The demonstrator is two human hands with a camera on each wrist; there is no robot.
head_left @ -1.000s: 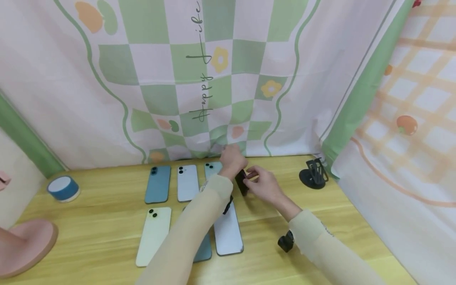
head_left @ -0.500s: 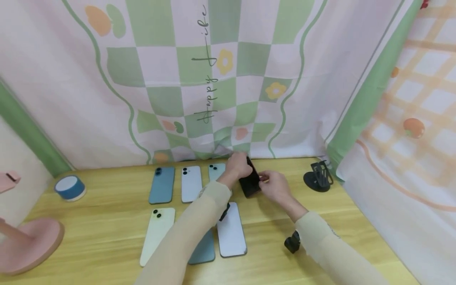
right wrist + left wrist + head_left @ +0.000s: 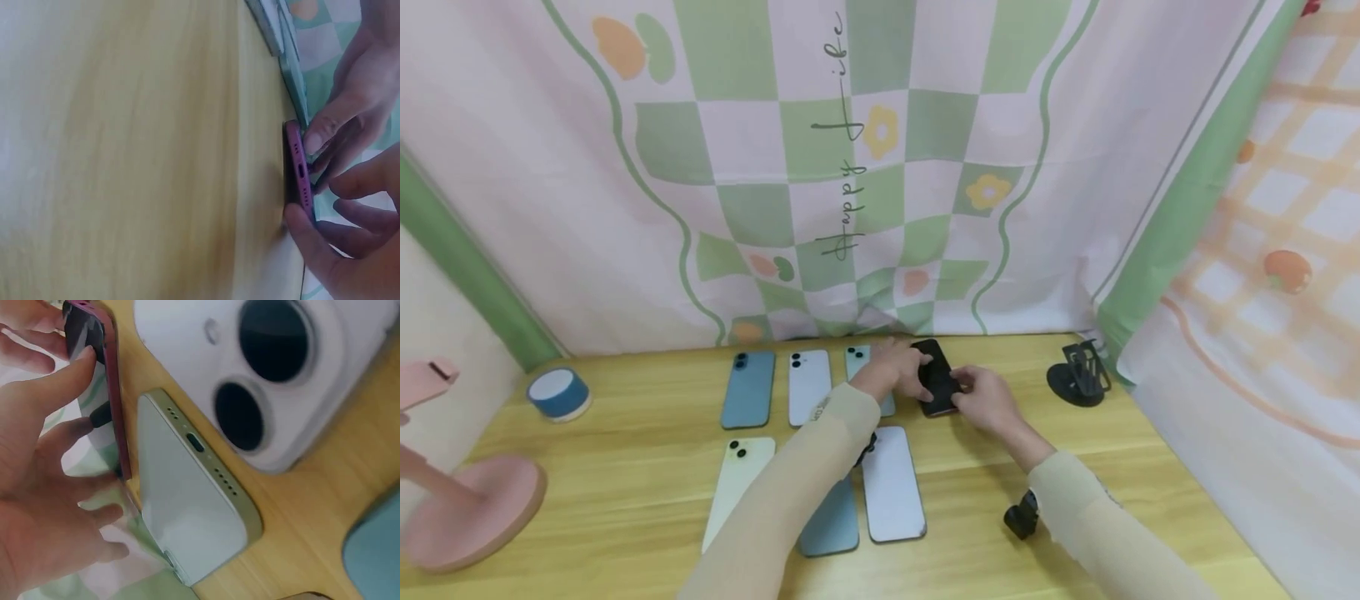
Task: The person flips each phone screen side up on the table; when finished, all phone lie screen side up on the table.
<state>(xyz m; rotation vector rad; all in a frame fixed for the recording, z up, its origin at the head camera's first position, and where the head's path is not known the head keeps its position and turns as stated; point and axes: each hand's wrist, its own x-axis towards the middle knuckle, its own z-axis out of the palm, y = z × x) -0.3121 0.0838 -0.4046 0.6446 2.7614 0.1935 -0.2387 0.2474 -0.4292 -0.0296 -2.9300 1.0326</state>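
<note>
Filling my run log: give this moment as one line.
left hand: touching dark phone | right hand: at its right edge | black stand: apart, farther right

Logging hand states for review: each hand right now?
Left hand: open, touching the dark phone.
Right hand: touching the phone's edge; whether gripping, cannot tell.

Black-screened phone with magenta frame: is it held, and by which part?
Hold unclear: the right hand touches the phone at its right edge, the left hand its screen.
</note>
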